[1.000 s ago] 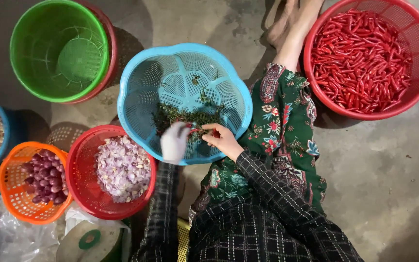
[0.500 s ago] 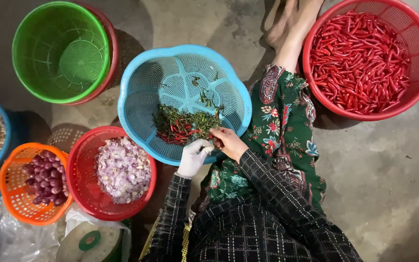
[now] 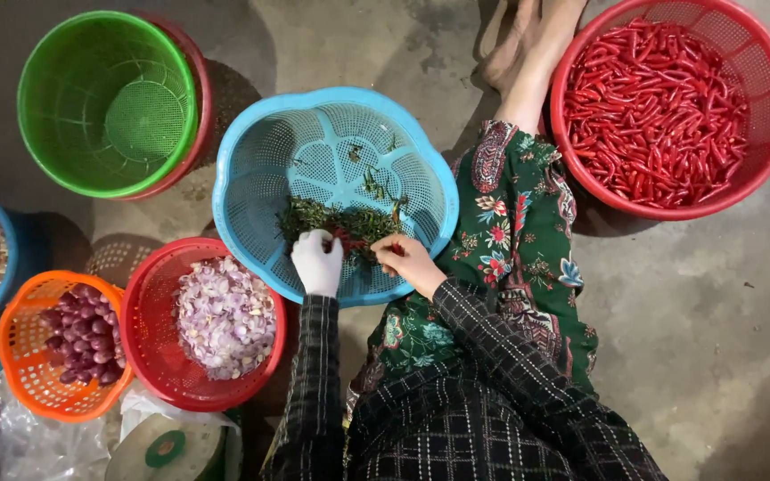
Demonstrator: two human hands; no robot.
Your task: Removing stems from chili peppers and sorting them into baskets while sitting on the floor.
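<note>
The left hand (image 3: 317,261), in a white glove, and the bare right hand (image 3: 407,261) were closed on red chilies (image 3: 349,233) with green stems. The chilies lay in the blue basket (image 3: 251,151), just beside a red basket (image 3: 149,356) of peeled shallots (image 3: 225,316).

I am seeing a white glove (image 3: 317,260) covering the left hand, while the right hand (image 3: 409,263) is going bare. Both arms are wearing long dark sleeves (image 3: 483,343) crossed by a thin pale check, the same cloth running over the torso. The legs are showing loose green trousers (image 3: 514,223) printed with red, pink and blue flowers, and the feet (image 3: 514,49) are going without shoes.
</note>
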